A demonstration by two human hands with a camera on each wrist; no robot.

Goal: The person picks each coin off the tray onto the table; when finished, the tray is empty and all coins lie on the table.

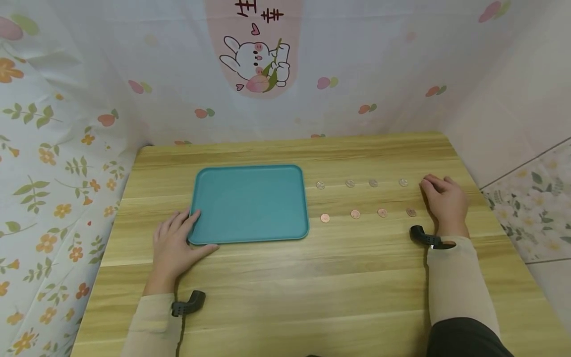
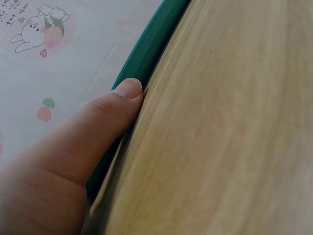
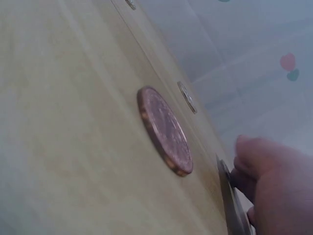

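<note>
A teal rectangular tray [image 1: 250,203] lies on the left half of the table. My left hand [image 1: 176,243] rests at its near left corner, fingers on the left rim and thumb along the front edge. The left wrist view shows that thumb [image 2: 102,115] against the tray's side [image 2: 146,49]. Right of the tray lie a back row of silver coins [image 1: 350,183] and a front row of copper coins [image 1: 355,214]. Beyond the back row's right end, my right hand [image 1: 446,201] pinches a coin [image 3: 225,169] at the tabletop, mostly hidden by the fingers.
The wooden table [image 1: 285,287] ends at a white printed curtain [image 1: 357,59] behind, with a floral cloth [image 1: 58,208] along the left. Black wrist cameras sit on both forearms. A copper coin [image 3: 166,132] lies close to the right wrist camera.
</note>
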